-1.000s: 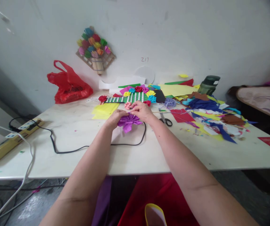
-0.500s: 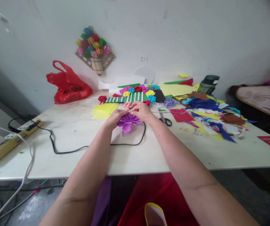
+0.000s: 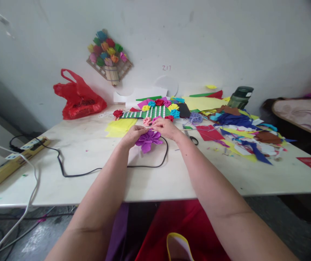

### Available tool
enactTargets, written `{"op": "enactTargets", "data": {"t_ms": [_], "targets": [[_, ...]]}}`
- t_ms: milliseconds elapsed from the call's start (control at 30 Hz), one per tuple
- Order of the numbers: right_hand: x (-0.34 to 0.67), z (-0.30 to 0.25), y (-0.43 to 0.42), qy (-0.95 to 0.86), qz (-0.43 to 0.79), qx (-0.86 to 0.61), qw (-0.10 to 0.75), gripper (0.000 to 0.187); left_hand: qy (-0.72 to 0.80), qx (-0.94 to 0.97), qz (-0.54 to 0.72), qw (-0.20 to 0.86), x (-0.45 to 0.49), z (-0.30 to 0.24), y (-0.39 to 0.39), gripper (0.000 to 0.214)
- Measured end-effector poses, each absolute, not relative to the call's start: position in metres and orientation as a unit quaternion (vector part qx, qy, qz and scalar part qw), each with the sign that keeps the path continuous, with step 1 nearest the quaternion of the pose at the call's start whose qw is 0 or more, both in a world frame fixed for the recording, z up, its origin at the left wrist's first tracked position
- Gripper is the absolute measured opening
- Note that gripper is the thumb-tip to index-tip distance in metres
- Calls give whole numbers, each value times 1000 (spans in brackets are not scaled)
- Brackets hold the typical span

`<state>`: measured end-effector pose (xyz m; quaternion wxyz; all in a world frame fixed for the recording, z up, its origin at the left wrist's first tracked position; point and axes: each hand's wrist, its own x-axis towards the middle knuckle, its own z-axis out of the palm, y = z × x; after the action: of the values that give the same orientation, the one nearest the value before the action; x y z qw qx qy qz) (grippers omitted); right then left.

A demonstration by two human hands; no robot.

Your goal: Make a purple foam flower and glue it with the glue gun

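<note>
A purple folded paper flower (image 3: 147,139) is held just above the table between both hands. My left hand (image 3: 132,135) grips its left side with curled fingers. My right hand (image 3: 166,128) pinches its upper right edge. Just beyond the hands lies a green and white woven paper strip (image 3: 144,114) ringed with small paper roses in red, blue, yellow and pink. A black cable (image 3: 160,159) loops on the table under the flower.
Black-handled scissors (image 3: 192,138) lie right of my right hand. Coloured paper scraps (image 3: 242,134) cover the right of the table. A red plastic bag (image 3: 78,96) sits at the back left, a power strip (image 3: 14,159) at the left edge, a dark green container (image 3: 240,97) at the back right.
My right hand has shifted slightly away from me along the flower's top edge. Both hands keep their hold on the flower.
</note>
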<state>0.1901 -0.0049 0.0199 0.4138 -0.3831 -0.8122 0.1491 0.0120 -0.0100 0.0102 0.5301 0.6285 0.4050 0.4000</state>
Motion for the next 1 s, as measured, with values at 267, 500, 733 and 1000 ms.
{"op": "enactTargets", "data": {"t_ms": [267,500,733,1000], "targets": [[197,17,-3,-814,154,-384,407,16,418,647,391,504,10,11,-9,34],[193,17,-7,-830,112,-423,345,12,424,671,382,474,13,18,-17,35],[192,21,-12,-832,80,-420,354,15,401,643,383,528,12,12,-12,30],[188,17,-8,-818,89,-410,393,14,435,634,375,519,12,12,-10,22]]}}
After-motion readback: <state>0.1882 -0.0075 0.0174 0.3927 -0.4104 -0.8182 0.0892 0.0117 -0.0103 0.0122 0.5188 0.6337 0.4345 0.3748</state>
